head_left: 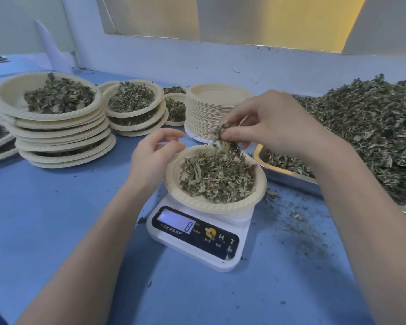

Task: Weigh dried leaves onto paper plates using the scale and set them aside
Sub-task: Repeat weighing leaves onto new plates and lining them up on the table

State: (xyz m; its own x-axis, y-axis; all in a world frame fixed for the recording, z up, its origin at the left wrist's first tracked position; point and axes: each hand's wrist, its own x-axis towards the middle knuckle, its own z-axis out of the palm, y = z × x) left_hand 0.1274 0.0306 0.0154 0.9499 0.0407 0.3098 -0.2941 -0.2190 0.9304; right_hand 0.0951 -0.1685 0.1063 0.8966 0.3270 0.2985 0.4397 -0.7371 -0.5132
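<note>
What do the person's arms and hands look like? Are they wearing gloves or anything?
No gloves. Both the left hand and the right hand are bare, and both forearms are bare too, with no sleeves showing on them. I see no rings, watch or bracelet. The fingers have short, plain nails.

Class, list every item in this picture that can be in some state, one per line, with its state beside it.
Scale: switched on, display lit.
Plate on the scale: filled with dried leaves.
Right hand: pinching a tuft of leaves above that plate.
Left hand: fingers loosely curled, holding nothing, beside the plate's rim.
Filled plates: stacked, set aside.
Spare plates: stacked, unfilled.
Metal tray: heaped with leaves.
</note>
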